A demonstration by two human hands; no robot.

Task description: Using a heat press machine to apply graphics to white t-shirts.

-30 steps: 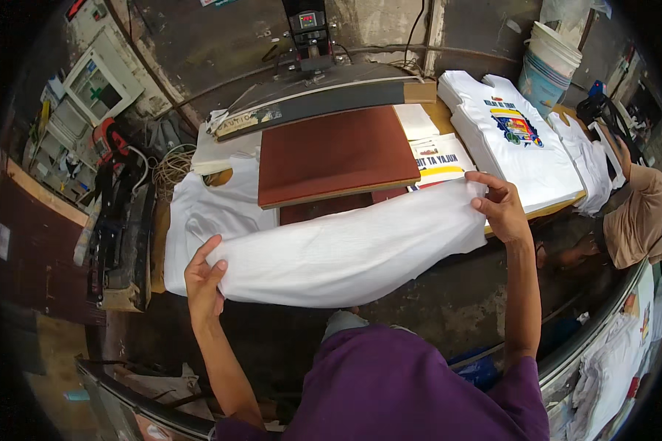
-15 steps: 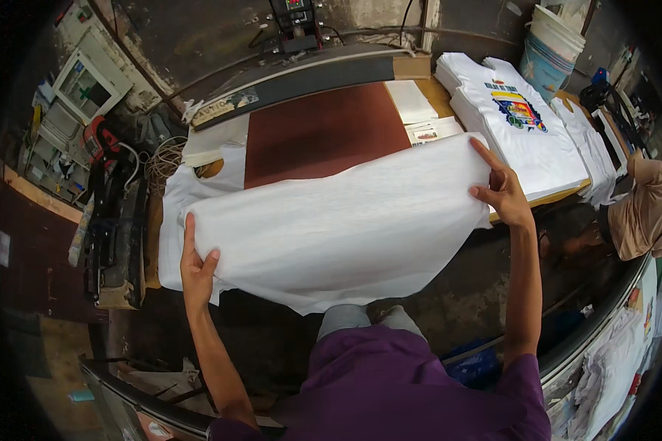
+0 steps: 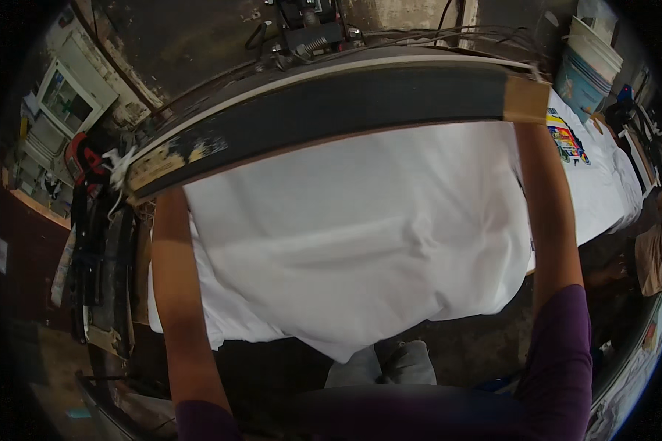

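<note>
Both of our hands are out of sight: the forearms run up from the lower edge and disappear under the dark upper plate of the heat press [image 3: 331,110], so we cannot tell whether either hand is closed on anything. The left forearm [image 3: 176,294] goes under the plate's left end, the right forearm [image 3: 548,213] under its right end, well apart, one at each side of the cloth.

The white T-shirt [image 3: 353,235] lies spread between the two forearms, its far edge hidden under the plate. Its near edge hangs over the front of the table in loose folds, lowest near the middle. More white cloth [image 3: 213,323] sticks out at lower left behind the left forearm.

To the right on the table [image 3: 522,275], a stack of white T-shirts with a colourful print [image 3: 570,143] sits just past the right forearm. A stack of pale buckets [image 3: 588,70] stands at upper right. The press's mechanism with cables [image 3: 312,29] sits above the plate. At far left we see a red and black tool [image 3: 81,158] and a white cabinet [image 3: 66,95].
</note>
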